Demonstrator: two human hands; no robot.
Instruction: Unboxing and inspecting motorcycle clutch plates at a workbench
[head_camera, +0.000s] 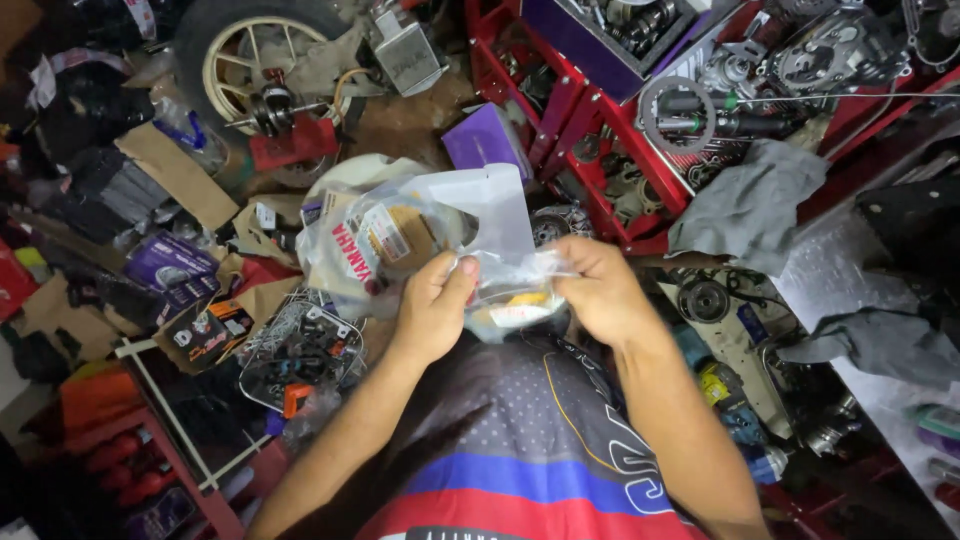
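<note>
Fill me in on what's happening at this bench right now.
A person is holding a clear plastic bag in front of the chest with both bare hands. The left hand pinches its lower edge, and the right hand grips the crumpled end beside it. A round part seems to sit inside the bag. Around them lie a spoked wheel, grey rags and red trays of engine parts.
</note>
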